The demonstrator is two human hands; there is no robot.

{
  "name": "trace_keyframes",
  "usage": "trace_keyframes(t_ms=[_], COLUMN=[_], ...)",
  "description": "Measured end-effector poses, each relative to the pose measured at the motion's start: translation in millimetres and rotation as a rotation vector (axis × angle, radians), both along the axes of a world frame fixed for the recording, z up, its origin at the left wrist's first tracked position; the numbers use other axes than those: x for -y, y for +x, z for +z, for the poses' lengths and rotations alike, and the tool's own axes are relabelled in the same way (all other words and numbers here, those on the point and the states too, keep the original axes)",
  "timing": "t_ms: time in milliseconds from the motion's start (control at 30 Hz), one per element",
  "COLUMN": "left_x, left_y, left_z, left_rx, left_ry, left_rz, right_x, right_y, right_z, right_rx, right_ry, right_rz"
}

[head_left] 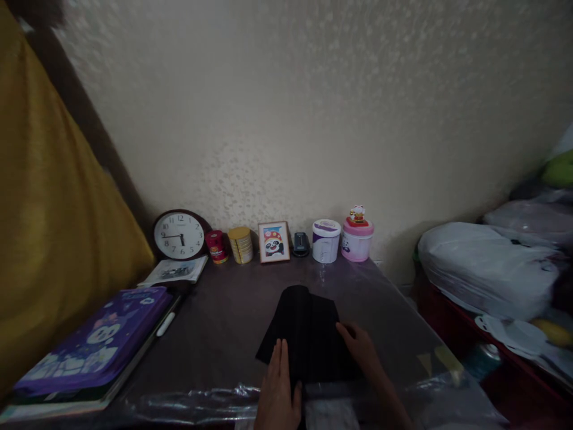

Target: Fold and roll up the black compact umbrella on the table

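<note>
Beyond black cloth (298, 322), left hand (278, 391) atop — clock (179, 235), framed picture (274, 242), white tub (326, 243)

Cloth (293, 325) plain blk. Tabletop (224, 304) dk brown. Drape (62, 197) mustard ylw. Wall (286, 107) beige w/ paler flecks. Pouch (120, 322) purple w/ wht cartoon figs. Clock (179, 235): wht dial, blk nos., dk rim. Framed pic (274, 242): blk/wht panda, red spotted hat. L tub (325, 245) wht + purple; R tub (357, 246) pink. Canister (217, 248) red; ribbed jar (242, 246) gold.
</note>
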State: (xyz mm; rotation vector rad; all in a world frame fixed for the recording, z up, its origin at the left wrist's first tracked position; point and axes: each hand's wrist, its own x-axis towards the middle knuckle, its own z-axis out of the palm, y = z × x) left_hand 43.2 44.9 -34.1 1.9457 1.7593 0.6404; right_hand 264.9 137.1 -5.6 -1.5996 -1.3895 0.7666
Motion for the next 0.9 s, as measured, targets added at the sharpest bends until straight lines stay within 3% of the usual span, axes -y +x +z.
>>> trace_keyframes(t_ms=[167, 433, 900], left_x=[-0.5, 1.5, -0.5], left_y=[0.6, 0.5, 0.9], left_z=[-0.8, 2.2, 1.5], left_rx=[0.016, -0.030, -0.001], left_ry=[0.021, 0.035, -0.008], left_rz=[0.011, 0.003, 0.012], right_x=[-5.4, 3.3, -18.4], right_y=[-3.4, -22.9, -31.9], right_z=[7.2, 24.5, -8.1], right_rx=[-0.273, -0.806, -0.728], right_ry=[-0.103, -0.214, -0.215], right_rz=[0.024, 0.206, 0.189])
